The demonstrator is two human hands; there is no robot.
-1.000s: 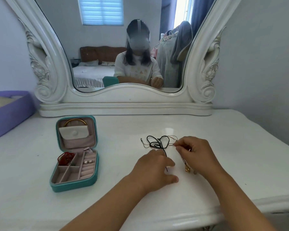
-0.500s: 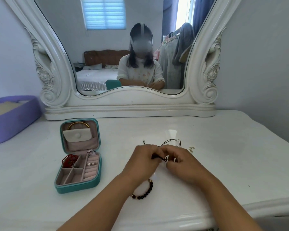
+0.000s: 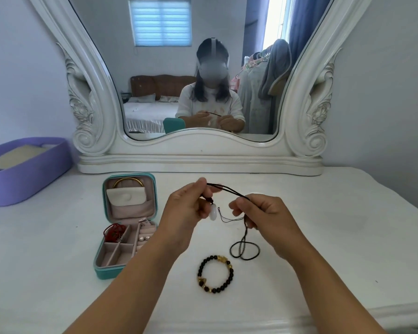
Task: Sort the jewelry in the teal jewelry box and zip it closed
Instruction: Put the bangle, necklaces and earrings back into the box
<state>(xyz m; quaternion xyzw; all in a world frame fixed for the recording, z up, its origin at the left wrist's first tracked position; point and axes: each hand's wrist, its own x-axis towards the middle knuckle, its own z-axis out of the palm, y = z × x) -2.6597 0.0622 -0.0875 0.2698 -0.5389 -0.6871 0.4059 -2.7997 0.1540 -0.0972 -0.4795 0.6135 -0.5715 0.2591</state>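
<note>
**Black cord necklace held up between both of your hands**

No brand, label or writing can be read on anything here.

Your left hand pinches the black cord necklace at its upper end, fingers curled round it, and a small white oval pendant hangs just below that grip. Your right hand holds the same cord further along, fingers curled on it. The cord runs taut between the two hands, then drops from the right hand in a loose loop that reaches the white surface.

The teal jewelry box lies open on the surface to the left of your left hand, unzipped, lid leaning back. Its lining is pale pink. A gold bangle and a white snap pouch sit in the lid. The divided tray holds a red cord piece in its back left compartment and small pearl-like studs in the ring rolls on the right.

A black bead bracelet with gold charms lies on the surface, near you, between your forearms.
</note>
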